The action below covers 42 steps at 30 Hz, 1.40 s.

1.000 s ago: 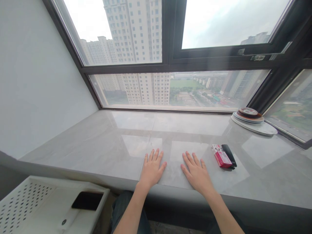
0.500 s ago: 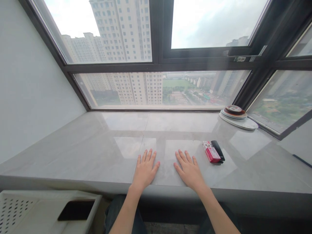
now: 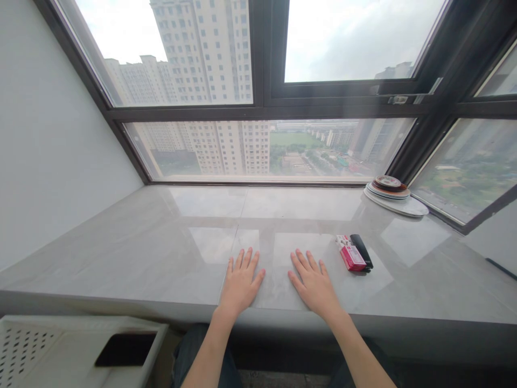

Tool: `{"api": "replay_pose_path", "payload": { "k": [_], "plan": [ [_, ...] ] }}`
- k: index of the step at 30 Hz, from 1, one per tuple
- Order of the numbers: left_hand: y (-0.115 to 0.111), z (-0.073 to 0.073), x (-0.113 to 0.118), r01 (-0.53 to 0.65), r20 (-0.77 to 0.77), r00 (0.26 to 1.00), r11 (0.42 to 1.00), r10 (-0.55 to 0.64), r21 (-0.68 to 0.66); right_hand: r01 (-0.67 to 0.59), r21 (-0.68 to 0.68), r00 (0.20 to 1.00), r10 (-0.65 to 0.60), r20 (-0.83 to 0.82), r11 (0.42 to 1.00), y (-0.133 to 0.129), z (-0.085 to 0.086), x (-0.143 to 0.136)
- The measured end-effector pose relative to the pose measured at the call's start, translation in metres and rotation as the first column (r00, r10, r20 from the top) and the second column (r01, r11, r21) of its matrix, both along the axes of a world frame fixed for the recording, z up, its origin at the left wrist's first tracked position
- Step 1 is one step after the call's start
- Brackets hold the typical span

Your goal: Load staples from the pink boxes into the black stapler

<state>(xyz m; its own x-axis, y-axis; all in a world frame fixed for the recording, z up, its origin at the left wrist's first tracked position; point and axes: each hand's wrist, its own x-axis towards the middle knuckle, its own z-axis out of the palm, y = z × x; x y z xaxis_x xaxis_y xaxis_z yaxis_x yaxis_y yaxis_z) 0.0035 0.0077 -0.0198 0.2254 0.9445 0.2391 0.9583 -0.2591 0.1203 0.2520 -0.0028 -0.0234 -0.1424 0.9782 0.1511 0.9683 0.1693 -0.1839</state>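
My left hand [image 3: 240, 283] lies flat on the glossy pale windowsill [image 3: 133, 253], palm down, with its fingers spread and nothing in it. To its right, my right hand [image 3: 313, 283] rests the same way, also holding nothing. A small pink and white box [image 3: 351, 255] sits a little to the right of my right hand, apart from it. Against the box's right side lies a black stapler [image 3: 362, 252], partly hidden by the box.
Stacked plates or discs [image 3: 390, 194] stand in the far right corner by the dark window frame [image 3: 262, 112]. Below the sill at left is a white plastic container [image 3: 76, 345] with a perforated part. A thin dark object [image 3: 501, 268] lies at the far right edge.
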Motion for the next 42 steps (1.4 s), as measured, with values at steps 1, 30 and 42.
{"api": "replay_pose_path", "payload": {
  "k": [1,30,42],
  "plan": [
    [0.0,0.0,0.0,-0.001,0.001,1.0,1.0,0.001,0.0,0.0,0.0,1.0,0.0,-0.002,1.0,0.0,0.0,0.0],
    [0.0,0.001,0.0,0.002,0.017,1.0,1.0,-0.002,-0.007,0.004,0.002,0.996,-0.004,-0.085,1.0,0.0,0.003,-0.002],
    [0.001,-0.001,-0.001,0.003,0.015,1.0,1.0,-0.003,-0.005,0.476,0.117,0.743,-0.327,-0.585,0.872,0.015,0.052,0.167]
  ]
}}
